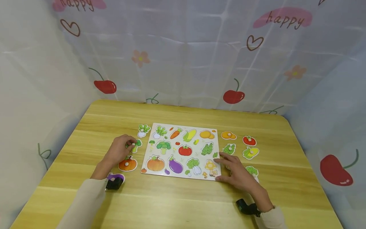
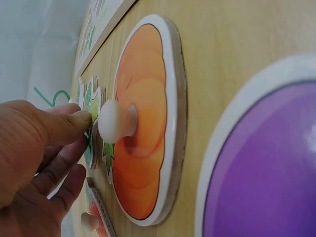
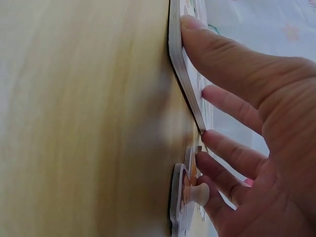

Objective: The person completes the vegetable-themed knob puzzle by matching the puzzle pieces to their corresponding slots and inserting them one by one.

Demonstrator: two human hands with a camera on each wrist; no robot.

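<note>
My left hand [image 1: 119,150] pinches the knob of the broccoli puzzle piece [image 1: 138,145], left of the white puzzle board [image 1: 174,175]. In the left wrist view, thumb and forefinger meet at that green piece, beyond the pumpkin piece [image 2: 140,123] with its white knob. Spread over the board's right edge, my right hand [image 1: 235,171] touches the front corner with its thumb and the side with its fingers. A knobbed piece [image 3: 183,197] lies beneath the right fingers, mostly hidden from the head view. The board bears printed vegetables, among them a matching broccoli picture.
Left of the board lie a radish piece [image 1: 143,130] and an eggplant piece [image 1: 120,176], partly covered by the wrist camera. To the right are orange potato-like [image 1: 228,135], tomato [image 1: 249,141], corn [image 1: 251,152], green-leaf [image 1: 229,148] and cabbage [image 1: 253,171] pieces. A printed curtain [image 1: 183,63] hangs behind.
</note>
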